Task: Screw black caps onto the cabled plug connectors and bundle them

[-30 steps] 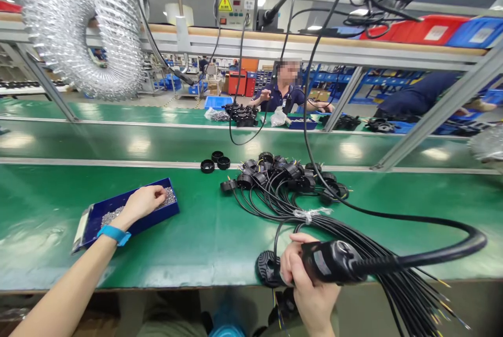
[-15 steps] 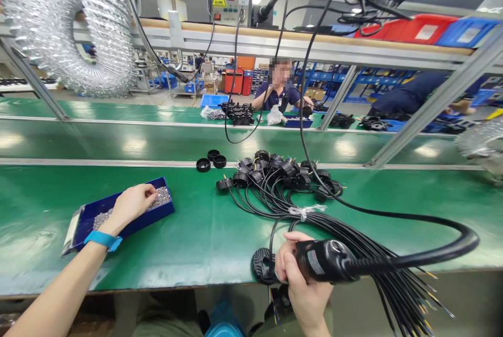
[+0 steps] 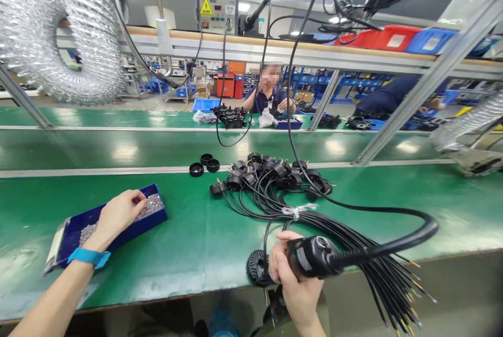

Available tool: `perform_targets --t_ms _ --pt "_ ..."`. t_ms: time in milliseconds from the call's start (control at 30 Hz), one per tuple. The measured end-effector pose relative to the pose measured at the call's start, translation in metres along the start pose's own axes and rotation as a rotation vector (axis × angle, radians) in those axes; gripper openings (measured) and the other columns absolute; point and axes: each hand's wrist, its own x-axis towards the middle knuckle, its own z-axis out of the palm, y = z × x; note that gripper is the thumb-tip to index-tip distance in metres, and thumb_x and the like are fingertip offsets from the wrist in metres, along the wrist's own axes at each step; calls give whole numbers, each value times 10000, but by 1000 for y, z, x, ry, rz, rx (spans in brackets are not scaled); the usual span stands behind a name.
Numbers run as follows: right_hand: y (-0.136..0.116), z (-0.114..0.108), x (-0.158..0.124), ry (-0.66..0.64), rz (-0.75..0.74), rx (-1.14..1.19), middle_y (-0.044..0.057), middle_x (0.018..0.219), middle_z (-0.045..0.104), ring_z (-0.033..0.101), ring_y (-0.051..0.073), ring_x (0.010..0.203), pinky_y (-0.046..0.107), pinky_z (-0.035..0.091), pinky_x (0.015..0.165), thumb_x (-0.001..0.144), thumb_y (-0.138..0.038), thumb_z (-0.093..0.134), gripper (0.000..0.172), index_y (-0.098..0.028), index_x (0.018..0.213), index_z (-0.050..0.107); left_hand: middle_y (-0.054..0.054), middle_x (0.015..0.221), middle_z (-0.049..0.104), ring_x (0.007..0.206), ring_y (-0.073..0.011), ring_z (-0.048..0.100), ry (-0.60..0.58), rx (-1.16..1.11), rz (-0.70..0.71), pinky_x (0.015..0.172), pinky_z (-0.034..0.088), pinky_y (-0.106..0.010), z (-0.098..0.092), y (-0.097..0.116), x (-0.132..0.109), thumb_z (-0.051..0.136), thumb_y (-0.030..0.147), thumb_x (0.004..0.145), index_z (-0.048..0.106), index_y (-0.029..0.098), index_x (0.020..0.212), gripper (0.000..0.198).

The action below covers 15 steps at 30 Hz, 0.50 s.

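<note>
A: Status, near to far?

B: R hand [image 3: 293, 279] low ctr, fingers wrapped tight round a black corded tool [image 3: 320, 258]. Ridged black disc [image 3: 256, 268] is by that hand, at near edge of the green bench [image 3: 188, 253]. Hand hides part of it, so can't tell if tool tip is touching.

A: L hand?

B: L hand [image 3: 120, 214] is over the blue tray [image 3: 155, 218], fingertips down at the small metal parts [image 3: 153, 205]. Fingers curled, gap narrow. Can't tell if a pc is pinched.

A: Step?

B: My read: L is picking from tray, R has tool at the ready. Next move prob calls for a clean pinch on a tiny pc w/ L, plus steady R grip near disc.

A: Beyond that?

B: R of ctr: black cable bundle [image 3: 326, 224], tied w/ clear plastic [image 3: 296, 210]; round black housings [image 3: 281, 169] at its far end. Three black rings [image 3: 196, 170] left of those, approx at the bench strip. Farther: co-worker [image 3: 271, 100] across the line; control box [image 3: 218, 12] up on the shelf [image 3: 283, 53].
</note>
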Motion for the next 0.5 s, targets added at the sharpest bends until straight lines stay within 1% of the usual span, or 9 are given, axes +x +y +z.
perform_targets --t_ms 67,100,167,200,233,300,433,500 --pt "0 0 0 -13 7 7 -3 779 642 552 112 547 249 447 500 925 -252 673 227 -233 1132 582 -52 942 718 810 -231 637 110 -51 20 659 420 -300 -2 7 -9 439 447 927 649 220 935 309" --pt "0 0 0 -19 9 12 -4 776 639 545 109 542 246 443 497 926 -250 673 229 -234 1135 581 -52 964 716 837 -230 641 175 -105 61 701 444 -303 -2 13 -16 432 442 939 639 219 957 305" --pt "0 0 -1 -23 7 23 -17 745 616 524 102 522 240 433 486 928 -247 670 228 -234 1137 580 -56 1019 715 918 -228 653 263 -267 183 816 480 -307 0 32 -34 439 430 959 629 216 988 288" --pt "0 1 -1 -29 7 28 -26 723 600 511 97 508 236 426 480 930 -246 666 225 -235 1138 579 -56 1030 716 950 -225 657 269 -358 251 860 487 -305 4 45 -46 451 424 968 630 217 992 275" --pt "1 1 -2 -30 9 32 -35 703 582 499 93 495 232 419 474 933 -246 662 222 -236 1138 577 -52 1024 717 962 -220 662 250 -443 312 876 494 -299 9 59 -59 470 419 975 636 222 988 258" --pt "1 2 -3 -25 13 28 -50 672 550 481 88 475 229 407 468 933 -251 662 224 -232 1137 573 -37 964 714 907 -199 671 165 -575 433 824 515 -278 21 92 -88 500 392 991 651 234 968 220" --pt "1 3 -5 -5 25 16 -56 657 536 471 83 462 227 400 460 924 -268 674 242 -219 1134 564 -37 894 692 838 -160 667 -13 -777 707 760 536 -247 53 156 -142 522 271 1003 644 233 904 161" --pt "1 3 -4 4 21 15 -50 671 550 474 83 469 230 410 463 920 -272 676 238 -219 1123 564 -54 925 698 862 -163 678 -38 -857 774 771 555 -253 69 180 -160 562 248 984 634 226 881 128"
